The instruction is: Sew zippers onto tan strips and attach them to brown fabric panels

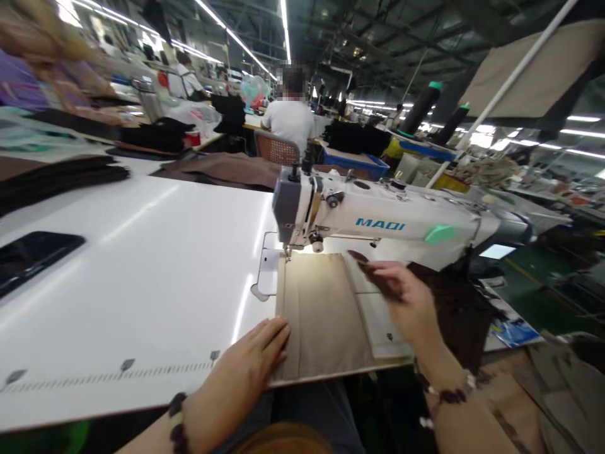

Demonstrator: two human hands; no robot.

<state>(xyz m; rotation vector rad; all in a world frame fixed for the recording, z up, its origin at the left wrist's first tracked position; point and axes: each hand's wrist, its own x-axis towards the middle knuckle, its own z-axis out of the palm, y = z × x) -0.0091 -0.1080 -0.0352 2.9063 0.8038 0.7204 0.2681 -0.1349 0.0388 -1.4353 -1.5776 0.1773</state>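
A tan fabric panel [326, 315] lies under the needle end of a white sewing machine [387, 217], with a stitched fold along its left side. My left hand [258, 353] rests on the panel's lower left edge, fingers stretched out flat. To the right, my right hand [406, 293] is raised above the table, pinching a small dark brown fabric piece [380, 277] between thumb and fingers. The presser foot [287, 252] sits at the panel's top left corner; whether it is pressed down I cannot tell.
Dark brown fabric pieces [454, 309] lie right of my right hand. A black phone [40, 255] is at the left of the white table [155, 271]. Brown fabric stacks [61, 183] line the far side. Beyond the machine, a person in white [288, 120] sits facing away.
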